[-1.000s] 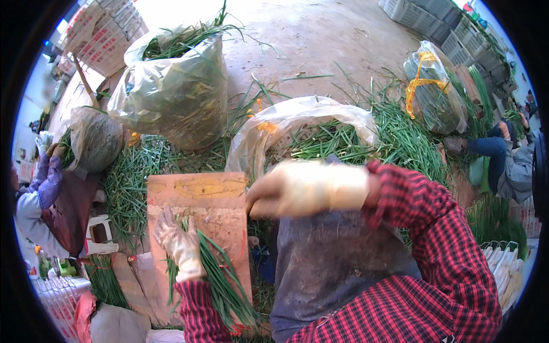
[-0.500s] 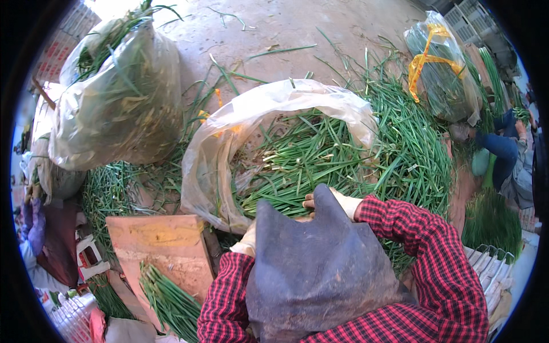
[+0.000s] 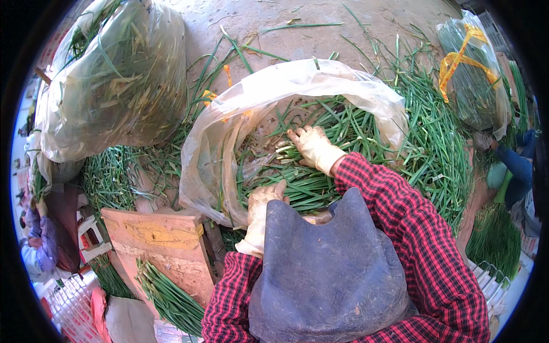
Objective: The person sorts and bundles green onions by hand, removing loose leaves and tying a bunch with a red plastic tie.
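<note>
Long green chive-like stalks (image 3: 309, 188) with pale cut ends lie in a pile inside the rolled-down rim of a clear plastic bag (image 3: 274, 80). My right hand (image 3: 315, 150), in a cream glove soiled at the fingers, rests on the stalks near their pale ends, fingers somewhat spread. At the pile's near left edge is my left hand (image 3: 264, 212), gloved too, its fingers stretched toward the stalks. Neither hand has a bundle lifted. A dark apron (image 3: 331, 274) stands up in front of me and covers the nearest part of the pile.
Full clear bags stand at the far left (image 3: 114, 86) and far right, the right bag (image 3: 472, 74) tied with yellow tape. A wooden board (image 3: 154, 240) leans at my left beside a neat green bundle (image 3: 168, 294). Loose stalks (image 3: 429, 131) spread rightward. People sit at both sides.
Both hands have come out from behind the apron. My right hand has moved forward onto the pale stalk ends, my left forward to the pile's edge. The view has shifted slightly.
</note>
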Demonstrator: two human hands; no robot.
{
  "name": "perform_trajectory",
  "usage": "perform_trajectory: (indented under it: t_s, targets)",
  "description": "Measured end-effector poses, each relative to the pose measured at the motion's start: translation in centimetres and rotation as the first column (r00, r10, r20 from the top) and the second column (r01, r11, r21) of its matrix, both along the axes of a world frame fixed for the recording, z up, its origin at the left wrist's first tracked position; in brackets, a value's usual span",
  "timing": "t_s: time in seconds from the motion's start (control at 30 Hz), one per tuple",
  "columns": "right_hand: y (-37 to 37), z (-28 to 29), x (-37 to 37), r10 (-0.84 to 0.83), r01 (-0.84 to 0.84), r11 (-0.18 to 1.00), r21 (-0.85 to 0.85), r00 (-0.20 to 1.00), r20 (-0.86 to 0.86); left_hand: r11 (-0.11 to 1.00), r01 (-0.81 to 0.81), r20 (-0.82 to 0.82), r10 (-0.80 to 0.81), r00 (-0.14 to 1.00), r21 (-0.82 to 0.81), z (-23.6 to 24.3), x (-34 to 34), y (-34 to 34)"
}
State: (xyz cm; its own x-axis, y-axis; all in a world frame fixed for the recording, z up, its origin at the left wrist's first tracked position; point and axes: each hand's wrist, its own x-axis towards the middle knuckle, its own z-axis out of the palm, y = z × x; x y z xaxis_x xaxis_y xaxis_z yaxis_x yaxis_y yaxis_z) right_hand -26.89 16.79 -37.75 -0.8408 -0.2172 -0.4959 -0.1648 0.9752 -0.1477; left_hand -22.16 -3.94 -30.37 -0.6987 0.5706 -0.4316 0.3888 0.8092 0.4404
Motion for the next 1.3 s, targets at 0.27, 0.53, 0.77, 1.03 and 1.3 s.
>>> perform_trajectory:
  t_s: [0.27, 0.53, 0.77, 1.03, 1.3]
  targets:
    - [0.0, -2.7, 0.7, 0.084, 0.003, 0.978, 0.209, 0.911, -0.403, 0.988, -0.030, -0.159, 0.006, 0.987, -0.152, -3.7, 1.6, -0.8]
    - [0.2, -0.3, -1.7, 0.026, -0.045, 0.986, 0.161, 0.993, 0.117, 0.978, 0.149, 0.105, -0.134, 0.985, -0.148, -6.2, 1.2, -1.6]
    - [4.7, 0.5, -6.4, -0.433, 0.429, 0.883, -0.189, 0.901, 0.020, 0.974, 0.160, 0.075, -0.150, 0.986, -0.159, -7.0, 2.2, -2.1]
    - [8.2, 13.5, -4.5, -0.280, 0.149, 0.881, -0.450, 0.930, -0.240, 0.987, 0.113, 0.071, -0.106, 0.992, -0.114, -7.9, 2.2, -2.2]
    - [12.0, 20.5, -2.4, -0.700, 0.213, 0.063, -0.975, 0.706, 0.109, 0.996, -0.088, 0.093, 0.086, 0.992, 0.018, -0.3, -0.9, -1.4]
